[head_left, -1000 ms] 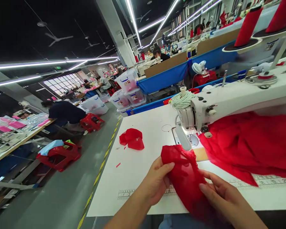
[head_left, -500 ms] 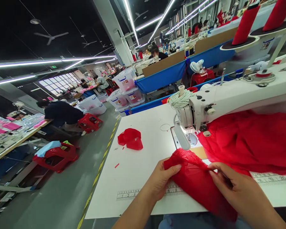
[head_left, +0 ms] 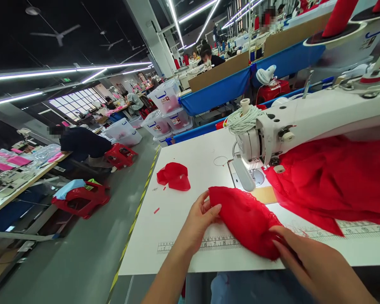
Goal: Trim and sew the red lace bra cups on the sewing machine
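A red lace fabric piece (head_left: 245,217) lies flat on the white sewing table (head_left: 183,223), in front of the white sewing machine (head_left: 304,122). My left hand (head_left: 198,221) pinches its left edge with thumb and fingers. At the near edge of the table my right hand (head_left: 307,259) grips the piece's lower right end. A large heap of red fabric (head_left: 335,181) sits under the machine arm to the right. A small folded red piece (head_left: 174,176) rests apart on the table to the left.
A coil of white cord (head_left: 242,120) sits on the machine head. Printed rulers (head_left: 215,243) run along the table's front edge. Left of the table is an aisle with yellow floor tape (head_left: 131,228), red stools (head_left: 82,198), plastic bins (head_left: 164,112) and people at other tables.
The red lace piece has been spread out and laid flatter on the table. My left hand moved up along its left edge; my right hand slid down to its lower right end.
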Available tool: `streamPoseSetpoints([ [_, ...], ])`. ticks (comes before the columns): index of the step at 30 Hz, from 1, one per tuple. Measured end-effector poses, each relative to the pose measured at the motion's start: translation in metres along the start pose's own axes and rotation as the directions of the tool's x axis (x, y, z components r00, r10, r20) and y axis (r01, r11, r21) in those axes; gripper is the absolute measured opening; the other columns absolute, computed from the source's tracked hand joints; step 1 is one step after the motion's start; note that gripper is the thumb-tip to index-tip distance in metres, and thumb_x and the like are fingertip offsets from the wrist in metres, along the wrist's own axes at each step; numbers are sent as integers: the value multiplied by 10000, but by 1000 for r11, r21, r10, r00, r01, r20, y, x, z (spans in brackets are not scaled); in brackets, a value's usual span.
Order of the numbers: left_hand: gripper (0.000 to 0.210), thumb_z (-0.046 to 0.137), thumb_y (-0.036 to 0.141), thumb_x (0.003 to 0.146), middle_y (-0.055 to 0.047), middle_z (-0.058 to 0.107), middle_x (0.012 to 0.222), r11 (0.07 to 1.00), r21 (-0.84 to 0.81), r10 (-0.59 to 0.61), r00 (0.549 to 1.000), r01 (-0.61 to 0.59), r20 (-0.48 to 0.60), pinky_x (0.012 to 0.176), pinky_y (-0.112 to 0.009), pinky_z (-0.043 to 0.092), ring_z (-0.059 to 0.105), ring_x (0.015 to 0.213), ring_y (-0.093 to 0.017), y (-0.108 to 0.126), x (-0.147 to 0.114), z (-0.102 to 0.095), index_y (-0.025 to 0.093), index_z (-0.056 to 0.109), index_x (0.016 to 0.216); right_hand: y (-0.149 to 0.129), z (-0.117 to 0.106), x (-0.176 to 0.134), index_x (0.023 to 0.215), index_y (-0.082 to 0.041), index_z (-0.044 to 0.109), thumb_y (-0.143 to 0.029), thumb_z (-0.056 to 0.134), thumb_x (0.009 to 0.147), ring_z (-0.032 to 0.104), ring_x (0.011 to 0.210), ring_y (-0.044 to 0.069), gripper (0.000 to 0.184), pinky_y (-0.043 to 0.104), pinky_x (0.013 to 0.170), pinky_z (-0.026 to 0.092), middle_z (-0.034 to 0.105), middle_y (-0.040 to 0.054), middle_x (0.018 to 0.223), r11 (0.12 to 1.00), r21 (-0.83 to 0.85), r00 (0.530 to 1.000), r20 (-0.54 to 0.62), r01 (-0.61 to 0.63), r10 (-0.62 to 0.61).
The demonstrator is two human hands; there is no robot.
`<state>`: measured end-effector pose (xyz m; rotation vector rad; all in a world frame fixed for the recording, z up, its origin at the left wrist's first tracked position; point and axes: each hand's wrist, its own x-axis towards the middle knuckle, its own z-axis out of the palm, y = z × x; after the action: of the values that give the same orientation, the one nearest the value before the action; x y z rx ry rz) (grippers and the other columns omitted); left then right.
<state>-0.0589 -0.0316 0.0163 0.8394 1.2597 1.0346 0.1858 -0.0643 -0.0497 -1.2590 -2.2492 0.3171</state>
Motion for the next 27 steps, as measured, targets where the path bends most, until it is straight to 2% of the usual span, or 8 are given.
streamPoseSetpoints([
  [3,557,806,448,655,-64,696,913,998,45,-35,995,39,-90,472,-218,397,537,584,-112,-10,-1,3,166,626,1100,3,10,-6,1118,-257,597,-304,399,981,667,536,177,246,246,441,457,709,-19,729,1000,3,997,72,20,-20],
  [6,383,736,474,733,-29,671,803,991,119,76,991,-63,-114,531,-225,423,530,611,-116,-9,-2,6,171,678,960,-3,6,-4,1096,-272,610,-245,394,967,672,602,171,253,240,515,464,711,-15,776,979,194,969,224,64,-108],
  [9,267,623,432,855,-40,688,917,952,241,179,981,-191,71,795,-275,466,594,873,-182,11,-8,9,207,714,967,-16,-12,6,1131,-289,600,-273,425,963,595,560,139,243,220,527,419,641,-36,682,882,468,937,330,-59,-113],
  [13,257,550,384,903,-57,684,1009,932,331,-3,911,-146,413,824,-298,456,600,947,-214,45,-22,15,237,720,1028,-34,-27,24,1385,-248,433,-461,446,962,369,487,124,473,227,473,299,363,-75,573,654,690,951,211,-310,228],
  [15,246,551,366,893,-61,680,980,920,373,-78,879,-119,471,786,-295,452,601,899,-208,53,-24,18,228,716,1011,-39,-27,33,1250,-235,554,-514,486,932,366,525,129,428,238,496,302,368,-61,589,541,764,927,204,-352,314],
  [19,172,564,333,860,-23,629,816,799,569,-4,945,-194,328,666,-267,390,537,772,-172,46,-16,22,208,678,828,-42,-22,42,710,-204,600,-559,515,892,444,608,149,407,246,551,358,505,-7,636,440,816,906,221,-374,360],
  [22,197,520,321,880,8,585,755,723,650,104,967,-233,231,675,-267,366,501,747,-156,30,-9,25,210,609,744,-41,-18,42,712,-207,608,-568,558,858,467,588,145,393,232,538,375,535,-15,627,406,823,869,197,-398,454],
  [27,241,629,411,807,0,590,728,892,427,91,984,-148,151,675,-267,388,501,716,-152,9,-2,41,182,621,733,-37,-18,35,873,-224,612,-551,515,885,467,522,138,340,227,495,379,478,-50,564,519,736,840,123,-434,529],
])
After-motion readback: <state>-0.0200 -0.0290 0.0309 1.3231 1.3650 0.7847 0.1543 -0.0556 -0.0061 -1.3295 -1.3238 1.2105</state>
